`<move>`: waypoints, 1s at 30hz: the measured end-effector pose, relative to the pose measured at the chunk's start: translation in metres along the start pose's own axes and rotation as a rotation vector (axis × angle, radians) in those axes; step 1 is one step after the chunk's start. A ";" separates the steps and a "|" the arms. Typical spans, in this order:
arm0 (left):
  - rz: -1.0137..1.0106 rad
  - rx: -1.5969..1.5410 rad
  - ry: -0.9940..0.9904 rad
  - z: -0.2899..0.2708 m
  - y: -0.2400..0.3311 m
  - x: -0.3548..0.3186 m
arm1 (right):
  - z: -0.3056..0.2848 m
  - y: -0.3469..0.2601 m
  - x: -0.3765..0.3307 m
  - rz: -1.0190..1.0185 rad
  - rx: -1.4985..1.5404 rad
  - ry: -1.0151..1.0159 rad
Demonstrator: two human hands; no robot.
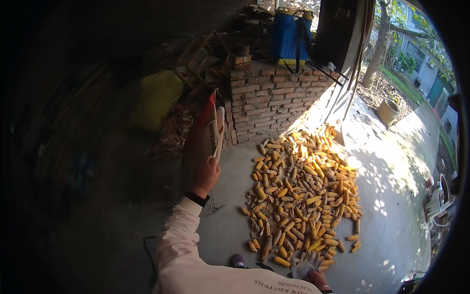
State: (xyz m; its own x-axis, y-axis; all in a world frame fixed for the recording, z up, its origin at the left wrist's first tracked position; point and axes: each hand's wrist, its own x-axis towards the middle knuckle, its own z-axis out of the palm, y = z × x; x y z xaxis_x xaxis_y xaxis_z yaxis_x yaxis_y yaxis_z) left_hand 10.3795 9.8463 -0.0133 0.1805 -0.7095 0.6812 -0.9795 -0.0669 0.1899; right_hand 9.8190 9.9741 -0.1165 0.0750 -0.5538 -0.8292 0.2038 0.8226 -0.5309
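My left hand (208,175), with a black band at its wrist, is closed on the edge of a sack (213,134). The sack is whitish and red with dark print, and hangs partly in shadow. At the lower edge my right hand (317,279) is closed on what looks like a pale work glove (303,265); the sleeve hides part of that hand. In front of me a wide heap of yellow corn cobs (313,198), some with dry brown husk, lies on the concrete floor.
A low brick wall (274,100) stands behind the cobs, with a blue backpack sprayer (289,36) on top. A yellowish sack (156,100) sits in the dark left side. Outdoors at right are a bucket (387,112) and a tree trunk (378,46). My shoe (237,260) shows below.
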 end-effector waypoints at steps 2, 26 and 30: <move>0.170 -0.088 0.058 -0.004 0.049 0.046 | -0.013 0.004 -0.005 -0.033 0.049 -0.017; 0.704 -0.609 -0.267 0.053 0.701 -0.038 | -0.501 0.055 -0.137 -0.407 0.217 0.582; 0.727 -0.778 -0.293 0.070 0.776 -0.045 | -0.558 0.008 -0.131 -0.330 0.008 0.655</move>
State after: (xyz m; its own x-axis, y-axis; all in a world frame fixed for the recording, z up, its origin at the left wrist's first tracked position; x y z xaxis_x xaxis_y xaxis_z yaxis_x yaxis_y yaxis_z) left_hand 9.6050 9.7769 0.0540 -0.5447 -0.5461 0.6364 -0.5015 0.8204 0.2748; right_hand 9.2661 10.1255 -0.1099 -0.5902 -0.5795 -0.5620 0.1222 0.6240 -0.7718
